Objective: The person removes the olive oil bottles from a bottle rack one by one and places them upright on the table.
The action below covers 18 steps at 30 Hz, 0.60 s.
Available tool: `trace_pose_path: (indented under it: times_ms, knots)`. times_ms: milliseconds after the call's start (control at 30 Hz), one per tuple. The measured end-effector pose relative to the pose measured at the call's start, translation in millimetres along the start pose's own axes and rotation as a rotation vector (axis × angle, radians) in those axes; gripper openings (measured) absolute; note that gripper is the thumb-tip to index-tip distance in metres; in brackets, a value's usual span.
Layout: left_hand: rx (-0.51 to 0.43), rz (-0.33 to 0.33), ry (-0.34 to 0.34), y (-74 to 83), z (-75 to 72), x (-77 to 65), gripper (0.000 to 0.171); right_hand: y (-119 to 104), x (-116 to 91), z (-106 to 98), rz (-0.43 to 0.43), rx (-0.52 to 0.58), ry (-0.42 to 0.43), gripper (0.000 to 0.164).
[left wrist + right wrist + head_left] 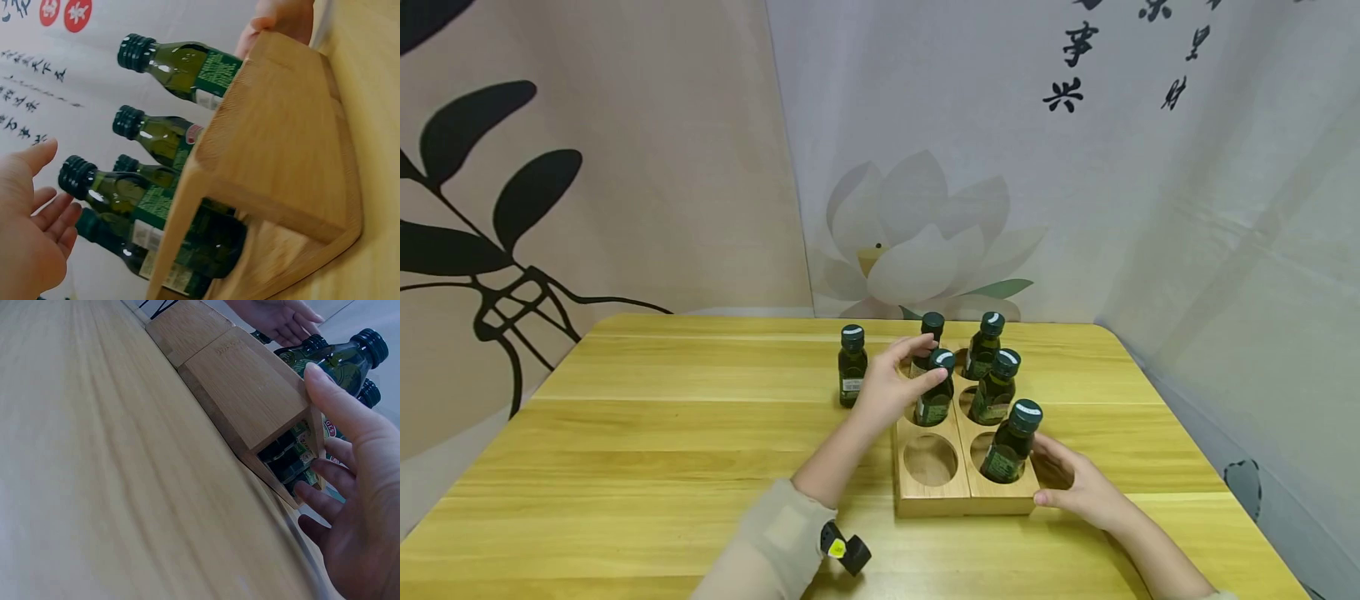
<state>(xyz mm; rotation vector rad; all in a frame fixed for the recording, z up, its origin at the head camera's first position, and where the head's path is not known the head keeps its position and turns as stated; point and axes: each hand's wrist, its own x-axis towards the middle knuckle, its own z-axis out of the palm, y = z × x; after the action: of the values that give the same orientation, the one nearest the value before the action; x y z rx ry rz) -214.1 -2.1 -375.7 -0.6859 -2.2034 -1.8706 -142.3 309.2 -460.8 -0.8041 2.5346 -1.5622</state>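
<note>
A two-row wooden bottle rack (932,505) holds several small dark-green glass bottles with black screw caps. My left hand (889,385) reaches over the rack's left row, thumb and fingers spread about the cap of the middle bottle (934,407). In the left wrist view, a gap shows between that hand (28,219) and the cap. My right hand (1081,490) rests along the rack's right side near the front corner, beside the front bottle (1006,452). Its thumb lies at the rack's edge in the right wrist view, with fingers loosely bent by the open side.
Another green bottle (852,367) stands on the wooden table (662,450), left of the rack. At the front left of the rack is a vacant round hole (931,460). A printed cloth curtain (700,167) hangs behind the table.
</note>
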Motion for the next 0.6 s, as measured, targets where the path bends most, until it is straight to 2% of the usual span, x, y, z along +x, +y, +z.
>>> trace_pose_path:
  times_ms: [300,600]
  knots:
    - [0.012,-0.002,0.036,-11.9,12.3,-0.9,0.044,1,1,0,-0.007,0.020,-0.007,0.078]
    - [0.031,0.029,0.072,-13.0,17.0,-0.2,0.037,1,1,1,-0.025,0.020,-0.006,0.078]
